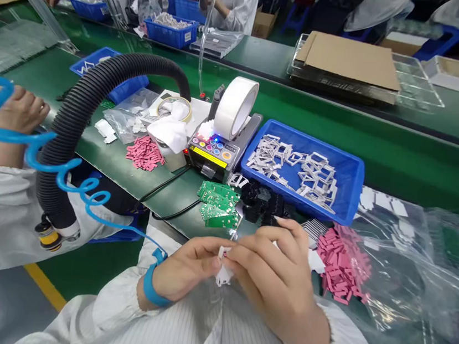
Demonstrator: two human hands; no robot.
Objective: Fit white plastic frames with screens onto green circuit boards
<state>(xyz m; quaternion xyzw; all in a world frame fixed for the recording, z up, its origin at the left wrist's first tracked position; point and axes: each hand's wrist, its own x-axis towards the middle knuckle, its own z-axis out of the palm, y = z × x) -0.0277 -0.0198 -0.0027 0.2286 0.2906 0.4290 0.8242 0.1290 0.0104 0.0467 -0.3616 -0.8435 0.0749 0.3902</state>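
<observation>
From the head camera, the left hand [186,270], with a blue wrist strap [152,288], and the right hand [270,277] bend in close. Their fingers [275,239] pinch a small white piece [223,269] just past the green worktop [422,168], near green circuit boards [217,204].

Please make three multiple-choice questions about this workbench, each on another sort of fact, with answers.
1. Where is the white tape roll?
A. In a box
B. On the electric tape dispenser
C. On the floor

2. What colour is the anti-static wrist strap on the left hand?
A. Red
B. Yellow
C. Blue

3. What does the right hand do?
A. Rests empty
B. Holds a small white part with the left hand
C. Holds scissors

1 B: it stands on top.
2 C: the band is blue.
3 B: both hands pinch it.
</observation>
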